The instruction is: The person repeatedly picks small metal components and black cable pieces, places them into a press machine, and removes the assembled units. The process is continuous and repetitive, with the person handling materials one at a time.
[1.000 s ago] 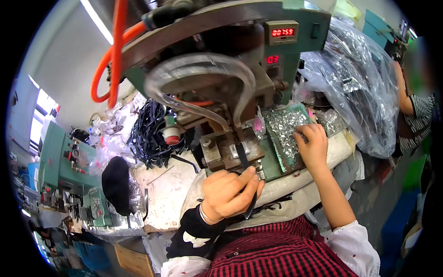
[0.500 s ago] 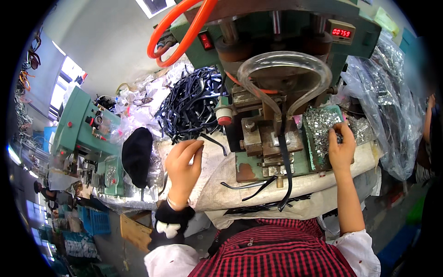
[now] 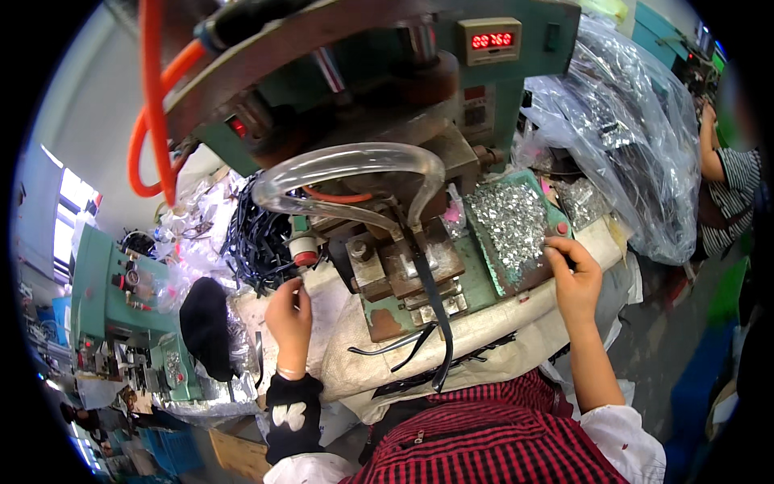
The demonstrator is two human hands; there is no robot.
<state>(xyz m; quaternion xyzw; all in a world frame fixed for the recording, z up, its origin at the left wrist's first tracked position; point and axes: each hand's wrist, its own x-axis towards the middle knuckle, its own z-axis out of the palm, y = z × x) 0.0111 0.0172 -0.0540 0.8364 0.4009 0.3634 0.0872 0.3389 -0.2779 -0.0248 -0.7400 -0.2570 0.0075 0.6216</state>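
Note:
My left hand [image 3: 291, 329] is raised at the near edge of a heap of dark strips like glasses temples [image 3: 256, 238]. Its fingers are bent and drawn together at the tips; anything between them is too small to see. My right hand [image 3: 577, 289] pinches thumb and forefinger at the right rim of a green tray [image 3: 505, 284] of small shiny metal pieces [image 3: 508, 222]. What that pinch holds is hidden. Between my hands, a dark glasses temple [image 3: 436, 310] hangs out of the metal die block [image 3: 413, 270] of a green press, touched by neither hand.
More temples [image 3: 395, 342] lie on the pale cloth [image 3: 343, 355] before the press. A clear hose [image 3: 351, 153] loops above the die. A red button [image 3: 305, 258] and a black cloth item [image 3: 205, 327] are at left. Clear plastic sheeting [image 3: 621, 129] and another person's arm [image 3: 709, 149] are at right.
My view has turned, so the press sits further left and tilted. My right hand has moved from over the metal pieces to the tray's right rim. My left hand's fingers have drawn closer together.

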